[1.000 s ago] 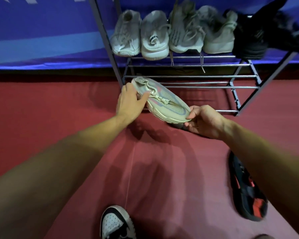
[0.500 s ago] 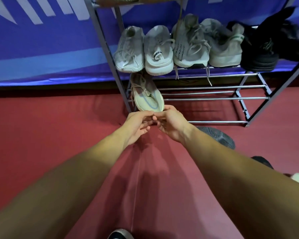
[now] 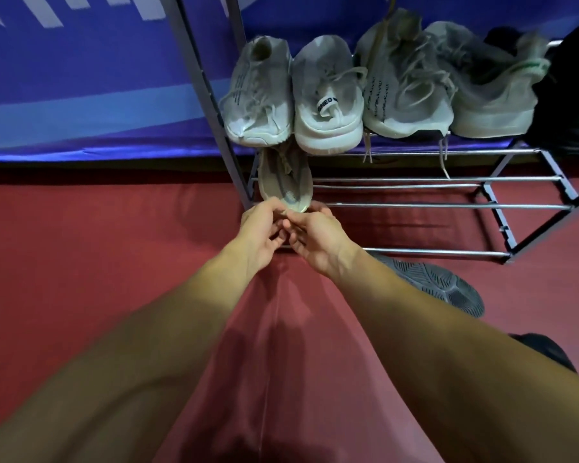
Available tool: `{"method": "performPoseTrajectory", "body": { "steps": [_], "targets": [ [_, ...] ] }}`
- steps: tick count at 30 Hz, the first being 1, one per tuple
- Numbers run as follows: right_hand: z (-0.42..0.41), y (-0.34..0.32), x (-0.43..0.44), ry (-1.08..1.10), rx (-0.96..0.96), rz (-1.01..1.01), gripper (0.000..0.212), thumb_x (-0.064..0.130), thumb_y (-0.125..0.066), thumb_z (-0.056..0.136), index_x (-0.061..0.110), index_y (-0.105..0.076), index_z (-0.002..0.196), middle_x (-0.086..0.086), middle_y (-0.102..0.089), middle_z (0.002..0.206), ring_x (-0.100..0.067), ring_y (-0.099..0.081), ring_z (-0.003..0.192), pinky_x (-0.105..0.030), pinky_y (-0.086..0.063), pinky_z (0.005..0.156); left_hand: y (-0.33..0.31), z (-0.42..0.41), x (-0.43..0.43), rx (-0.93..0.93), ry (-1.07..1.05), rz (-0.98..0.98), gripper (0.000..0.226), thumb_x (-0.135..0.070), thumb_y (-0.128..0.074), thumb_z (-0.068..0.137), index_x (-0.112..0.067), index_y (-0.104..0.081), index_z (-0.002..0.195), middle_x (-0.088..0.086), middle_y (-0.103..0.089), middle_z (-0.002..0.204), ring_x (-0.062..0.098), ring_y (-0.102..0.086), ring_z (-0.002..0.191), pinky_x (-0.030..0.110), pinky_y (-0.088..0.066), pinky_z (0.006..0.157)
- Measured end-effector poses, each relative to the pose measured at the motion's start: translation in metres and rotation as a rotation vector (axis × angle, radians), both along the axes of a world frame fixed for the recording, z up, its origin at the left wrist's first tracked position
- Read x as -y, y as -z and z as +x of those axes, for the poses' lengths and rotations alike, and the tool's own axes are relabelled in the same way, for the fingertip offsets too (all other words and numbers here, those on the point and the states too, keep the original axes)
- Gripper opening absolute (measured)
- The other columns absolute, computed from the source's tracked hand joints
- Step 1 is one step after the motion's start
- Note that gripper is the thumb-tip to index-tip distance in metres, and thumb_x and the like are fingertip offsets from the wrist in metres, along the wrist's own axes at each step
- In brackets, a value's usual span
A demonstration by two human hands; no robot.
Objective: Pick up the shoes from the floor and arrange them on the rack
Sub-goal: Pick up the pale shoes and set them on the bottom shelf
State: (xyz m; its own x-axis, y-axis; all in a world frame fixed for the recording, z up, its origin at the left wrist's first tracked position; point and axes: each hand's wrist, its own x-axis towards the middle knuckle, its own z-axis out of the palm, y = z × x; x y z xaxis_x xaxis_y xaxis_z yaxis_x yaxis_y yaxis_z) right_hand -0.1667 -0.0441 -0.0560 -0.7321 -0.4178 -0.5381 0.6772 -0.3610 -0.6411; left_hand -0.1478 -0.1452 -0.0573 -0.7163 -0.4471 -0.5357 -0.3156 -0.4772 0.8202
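Observation:
A pale beige sneaker (image 3: 286, 182) lies on the bottom shelf of the metal rack (image 3: 415, 206), at its far left end, heel towards me. My left hand (image 3: 261, 235) and my right hand (image 3: 315, 238) meet at its heel, both with fingertips pinched on the heel edge. Above it, the middle shelf carries several pale sneakers (image 3: 328, 95) side by side and a black shoe (image 3: 569, 95) at the right. A dark shoe (image 3: 438, 285) lies sole-up on the red floor just in front of the rack, right of my right forearm.
Behind the rack hangs a blue banner (image 3: 81, 78). The rack's left upright post (image 3: 208, 105) stands right beside the beige sneaker. Another dark shoe (image 3: 542, 352) shows partly behind my right arm. Red floor mat (image 3: 81, 262) spreads to the left.
The beige sneaker went from being held in the air before the rack to lying on the bottom shelf, pushed further in. Both hands came together at its heel. The view tilted up.

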Motion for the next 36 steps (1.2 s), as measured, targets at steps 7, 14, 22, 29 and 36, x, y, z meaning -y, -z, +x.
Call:
{"method": "performPoseTrajectory", "body": {
  "steps": [7, 14, 22, 29, 36],
  "targets": [
    [-0.01, 0.01, 0.027, 0.013, 0.016, 0.071, 0.026, 0.004, -0.063, 0.094, 0.022, -0.049, 0.108, -0.002, -0.066, 0.081, -0.006, -0.059, 0.058, -0.013, -0.041, 0.043, 0.016, -0.008, 0.016, -0.012, -0.093, -0.052, 0.012, -0.009, -0.06, 0.085, -0.011, -0.064, 0.073, 0.003, -0.057, 0.061, 0.009, -0.045, 0.047, 0.027, -0.04, 0.06],
    [-0.016, 0.025, 0.037, -0.013, -0.191, 0.387, 0.023, 0.025, -0.08, 0.082, 0.013, -0.062, 0.092, -0.01, -0.074, 0.081, -0.011, -0.06, 0.053, -0.024, -0.046, 0.051, 0.027, -0.015, 0.021, 0.018, -0.135, -0.136, 0.01, -0.018, -0.066, 0.089, -0.009, -0.066, 0.084, 0.006, -0.06, 0.069, 0.007, -0.051, 0.045, 0.022, -0.042, 0.05],
    [-0.019, 0.025, 0.013, -0.127, -0.229, 0.413, 0.022, 0.032, -0.072, 0.091, 0.013, -0.06, 0.092, -0.01, -0.076, 0.096, -0.01, -0.06, 0.058, -0.022, -0.04, 0.049, 0.025, -0.005, 0.017, 0.023, -0.04, -0.106, 0.03, -0.032, -0.074, 0.081, -0.012, -0.071, 0.104, 0.002, -0.067, 0.079, 0.006, -0.055, 0.059, 0.021, -0.039, 0.052],
    [-0.018, 0.033, -0.059, -0.321, -0.34, 0.676, 0.031, 0.04, -0.062, 0.094, 0.01, -0.068, 0.092, -0.013, -0.075, 0.085, -0.022, -0.064, 0.068, -0.032, -0.048, 0.064, 0.035, 0.017, -0.014, 0.164, 0.554, -0.242, 0.023, -0.036, -0.069, 0.087, -0.023, -0.068, 0.105, -0.002, -0.069, 0.099, 0.013, -0.061, 0.09, 0.026, -0.042, 0.07],
    [-0.031, 0.014, -0.173, -0.504, -0.423, 1.014, 0.035, 0.03, -0.06, 0.097, -0.003, -0.069, 0.101, -0.022, -0.074, 0.101, -0.039, -0.071, 0.093, -0.043, -0.057, 0.081, 0.047, 0.0, -0.091, 0.269, 1.077, -0.782, 0.027, -0.032, -0.082, 0.067, -0.02, -0.067, 0.086, 0.004, -0.073, 0.08, 0.016, -0.064, 0.069, 0.033, -0.052, 0.066]
  ]
}}
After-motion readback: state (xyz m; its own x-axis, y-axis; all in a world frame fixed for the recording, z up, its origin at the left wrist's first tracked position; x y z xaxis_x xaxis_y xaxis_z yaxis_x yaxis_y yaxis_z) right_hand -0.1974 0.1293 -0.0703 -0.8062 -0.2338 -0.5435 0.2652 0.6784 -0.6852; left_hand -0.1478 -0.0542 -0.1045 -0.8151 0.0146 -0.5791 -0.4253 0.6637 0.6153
